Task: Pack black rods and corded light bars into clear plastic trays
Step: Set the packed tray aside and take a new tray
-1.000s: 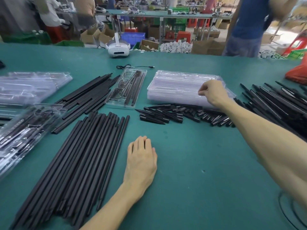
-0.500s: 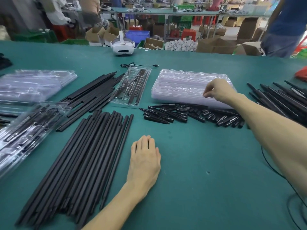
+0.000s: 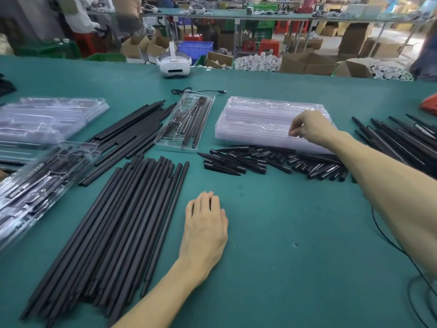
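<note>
A person's two bare arms reach over a green table [image 3: 283,245], seen from above. The left hand [image 3: 205,230] lies flat on the table, palm down, with fingers straight and close together, holding nothing. It rests just right of a large pile of long black rods [image 3: 113,233] that fans out diagonally.

The right hand [image 3: 309,127] reaches forward onto a stack of empty clear trays [image 3: 260,119]. Its fingers are curled, and the thumb and fingertips pinch the near edge of the top tray.

In front of that stack lies a scatter of short tapered black pieces [image 3: 248,159]. To the stack's left sits a single clear tray [image 3: 186,121] with a few black parts in its slots. Left of that tray is a second bundle of rods [image 3: 127,136]. More black rods [image 3: 397,138] lie at the far right, partly behind the right forearm.

At the left edge, filled trays [image 3: 40,181] holding black rods and cords overlap, and another blurred pile of clear trays [image 3: 47,117] sits behind them. A white headset [image 3: 173,65] rests at the table's far edge, with a thin black cable [image 3: 196,91] nearby.
</note>
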The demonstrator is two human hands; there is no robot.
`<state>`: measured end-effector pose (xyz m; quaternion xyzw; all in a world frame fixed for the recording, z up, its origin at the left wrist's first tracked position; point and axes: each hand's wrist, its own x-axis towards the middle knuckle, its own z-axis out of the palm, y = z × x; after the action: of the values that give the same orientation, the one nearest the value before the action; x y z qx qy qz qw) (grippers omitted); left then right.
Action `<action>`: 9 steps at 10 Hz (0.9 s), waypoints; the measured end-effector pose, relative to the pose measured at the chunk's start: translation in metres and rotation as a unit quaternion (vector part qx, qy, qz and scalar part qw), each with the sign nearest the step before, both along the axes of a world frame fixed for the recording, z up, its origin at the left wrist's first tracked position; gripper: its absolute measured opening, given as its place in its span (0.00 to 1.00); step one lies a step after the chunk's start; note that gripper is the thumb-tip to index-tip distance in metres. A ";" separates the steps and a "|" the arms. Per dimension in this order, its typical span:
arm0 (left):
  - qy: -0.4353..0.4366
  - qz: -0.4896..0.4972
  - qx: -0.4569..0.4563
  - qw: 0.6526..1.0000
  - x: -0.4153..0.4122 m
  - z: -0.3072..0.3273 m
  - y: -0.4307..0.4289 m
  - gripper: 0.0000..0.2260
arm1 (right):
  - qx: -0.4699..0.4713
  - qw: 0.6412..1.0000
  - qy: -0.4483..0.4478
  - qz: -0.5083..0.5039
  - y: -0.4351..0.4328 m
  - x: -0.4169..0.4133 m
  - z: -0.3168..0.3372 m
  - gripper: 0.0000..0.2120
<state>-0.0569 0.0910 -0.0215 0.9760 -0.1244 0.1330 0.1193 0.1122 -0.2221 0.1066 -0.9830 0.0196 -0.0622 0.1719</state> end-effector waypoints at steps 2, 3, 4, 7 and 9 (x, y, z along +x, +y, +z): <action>0.006 0.000 0.001 1.000 0.001 -0.001 0.000 0.13 | -0.004 1.000 -0.005 0.005 0.000 -0.001 0.000 0.03; 0.003 0.000 -0.001 1.000 0.001 0.000 -0.001 0.13 | -0.020 1.000 -0.002 -0.006 0.003 -0.003 -0.001 0.06; 0.003 0.000 -0.003 1.000 0.001 0.000 -0.001 0.13 | -0.050 0.998 0.000 -0.024 0.008 -0.006 -0.006 0.13; -0.003 0.002 0.001 1.000 0.000 0.000 -0.002 0.13 | -0.044 0.998 -0.034 -0.024 0.004 -0.005 -0.007 0.14; -0.003 0.002 0.004 1.000 0.000 0.000 -0.002 0.13 | -0.240 0.964 -0.114 -0.001 0.010 -0.004 -0.011 0.17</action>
<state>-0.0572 0.0889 -0.0213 0.9763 -0.1234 0.1357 0.1146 0.1086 -0.2125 0.0956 -0.9817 -0.0150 -0.1769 -0.0684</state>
